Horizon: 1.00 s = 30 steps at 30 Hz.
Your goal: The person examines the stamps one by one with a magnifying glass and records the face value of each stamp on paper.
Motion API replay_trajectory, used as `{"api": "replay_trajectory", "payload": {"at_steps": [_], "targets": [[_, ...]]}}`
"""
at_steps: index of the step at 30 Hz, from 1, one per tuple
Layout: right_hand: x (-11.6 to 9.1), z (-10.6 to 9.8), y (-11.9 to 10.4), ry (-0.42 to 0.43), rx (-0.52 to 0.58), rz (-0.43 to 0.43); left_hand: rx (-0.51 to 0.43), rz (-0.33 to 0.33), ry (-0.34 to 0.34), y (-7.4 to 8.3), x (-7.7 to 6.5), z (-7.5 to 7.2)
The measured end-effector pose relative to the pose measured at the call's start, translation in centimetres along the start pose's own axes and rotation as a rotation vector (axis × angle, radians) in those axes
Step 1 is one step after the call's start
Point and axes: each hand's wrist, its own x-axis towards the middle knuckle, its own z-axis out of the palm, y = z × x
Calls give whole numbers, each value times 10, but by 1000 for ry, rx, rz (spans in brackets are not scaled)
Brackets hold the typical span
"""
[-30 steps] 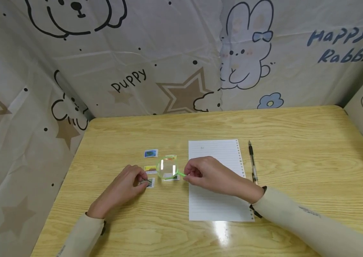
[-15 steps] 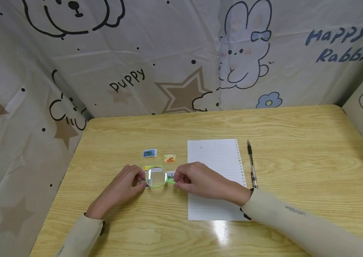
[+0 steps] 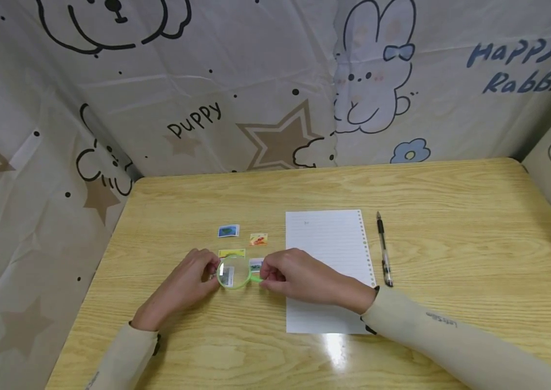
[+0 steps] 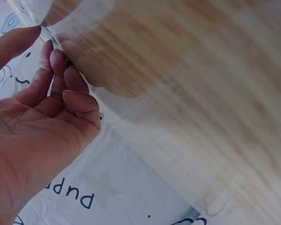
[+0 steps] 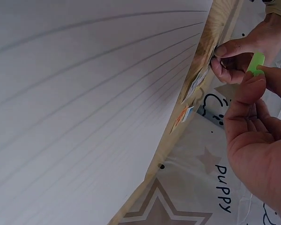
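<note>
My right hand (image 3: 300,277) pinches the short handle of a magnifying glass (image 3: 242,261) with a light green rim; the green handle (image 5: 256,62) shows between thumb and finger in the right wrist view. The round lens sits over a small dark-and-white stamp (image 3: 229,277), seen through the glass. My left hand (image 3: 190,280) pinches that stamp's left edge between thumb and fingertips, close to the tabletop. Just behind the lens lies a yellow stamp (image 3: 231,253), its lower part covered. A landscape stamp (image 3: 256,264) lies by my right fingertips, partly hidden.
Farther back lie a blue stamp (image 3: 229,231) and an orange one (image 3: 258,239). A lined sheet of paper (image 3: 324,227) lies under my right forearm, with a black pen (image 3: 384,252) to its right. Printed cloth (image 3: 275,86) encloses the wooden table (image 3: 197,336).
My right hand has moved the magnifying glass left and slightly toward me, from between the stamps to over the one at my left fingers. My left hand has stayed in place.
</note>
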Motion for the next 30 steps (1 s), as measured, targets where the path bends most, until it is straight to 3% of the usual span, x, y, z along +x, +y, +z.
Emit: {"api": "replay_trajectory", "payload": {"at_steps": [30], "targets": [[3,3,-4,-12,18,2,22,11,0,2,-2,-2]]}}
